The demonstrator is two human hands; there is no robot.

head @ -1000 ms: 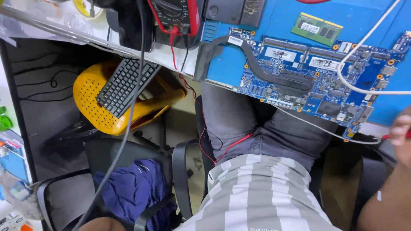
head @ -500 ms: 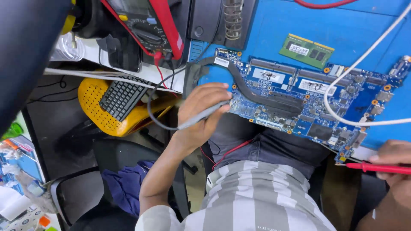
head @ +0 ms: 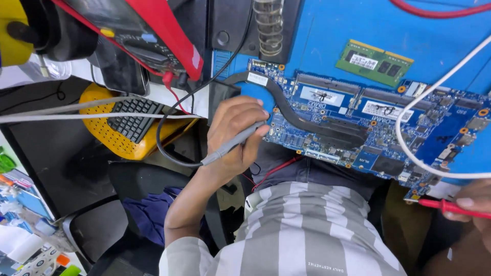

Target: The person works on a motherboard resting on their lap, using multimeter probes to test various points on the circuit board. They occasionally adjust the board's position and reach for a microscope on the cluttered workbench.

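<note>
Fingers of the left hand [head: 232, 134] pinch a grey probe [head: 231, 144], its tip at the board [head: 358, 128], which lies mid-frame on a blue mat [head: 332, 30]. At lower right, the right hand [head: 473, 204] grips a red probe [head: 447, 207]. A slipped tip could likely bridge neighbouring contacts; the white cable [head: 409, 148] might snag.

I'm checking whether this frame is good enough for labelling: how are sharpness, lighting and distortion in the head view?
Head view: the blue circuit board and left hand holding the grey probe are sharp and evenly lit; the right hand with the red probe is cut by the frame edge; the space under the desk is dark; the edges bend slightly from the wide lens.
</note>
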